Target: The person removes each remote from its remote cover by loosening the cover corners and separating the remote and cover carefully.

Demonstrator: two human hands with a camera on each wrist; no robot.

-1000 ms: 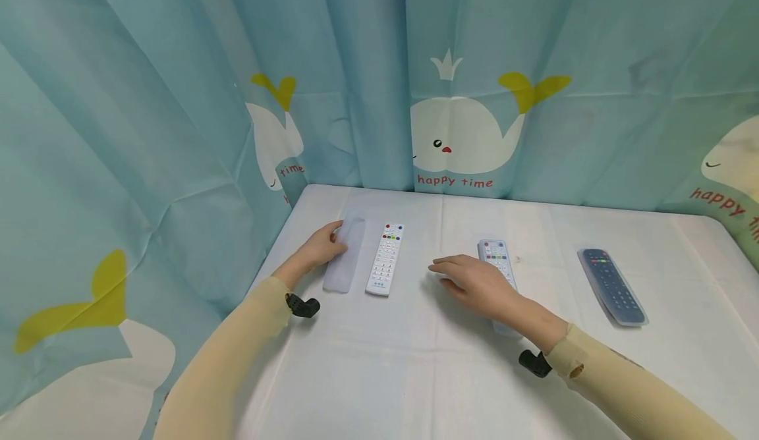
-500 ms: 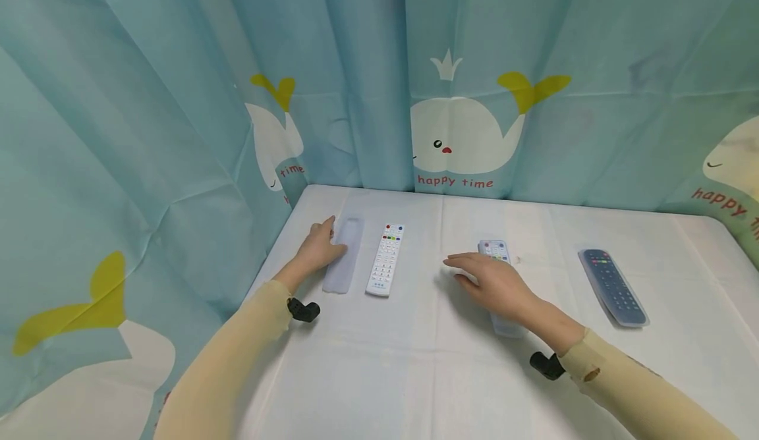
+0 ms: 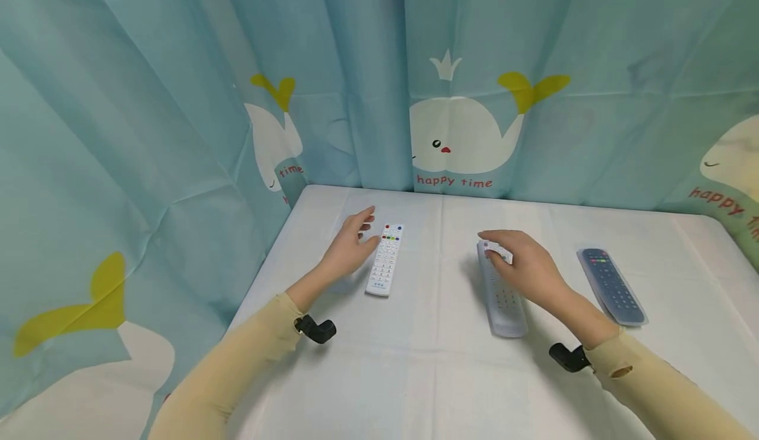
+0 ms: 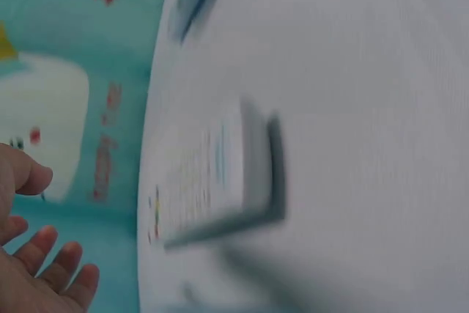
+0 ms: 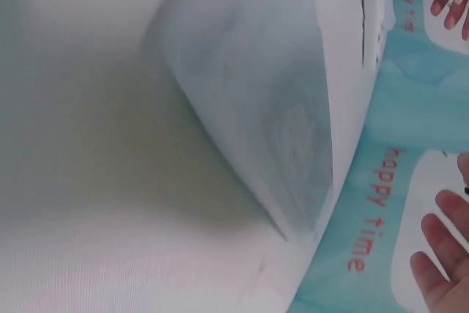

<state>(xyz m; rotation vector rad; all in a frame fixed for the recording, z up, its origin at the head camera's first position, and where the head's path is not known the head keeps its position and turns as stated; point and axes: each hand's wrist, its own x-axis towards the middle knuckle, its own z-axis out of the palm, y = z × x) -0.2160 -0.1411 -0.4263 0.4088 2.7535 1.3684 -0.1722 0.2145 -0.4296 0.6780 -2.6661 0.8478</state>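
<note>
From the head feed, I read the left hand point(image 3: 348, 246) at the left side of the bare remote point(image 3: 384, 265), thumb tip close to that remote's upper left edge; I cannot tell whether the two make contact. The fingers of this hand are spread and slightly bent, and the left wrist feed shows them separated, with nothing in grip. The bare remote lies flat on the white tabletop point(image 3: 403, 374), buttons up, its red and blue corner keys at the far end. I locate the right hand point(image 3: 529, 265) above the upper part of the covered remote point(image 3: 505, 308), fingers extended and thumb held apart from them; the right wrist feed shows the fingers parted, with nothing in grip. The covered remote is a white unit in a translucent cover, lying lengthwise on the tabletop to the right of the bare remote and well apart from it, its upper buttons partly hidden by the hand. Further right I read the dark remote point(image 3: 613, 288), buttons up in a clear cover, set at a slant. A black wrist camera point(image 3: 315, 329) is fitted at the left cuff; a second sits at the right cuff. Behind the tabletop hangs a blue curtain point(image 3: 367, 84), printed with white whales and red "happy time" lettering.
</note>
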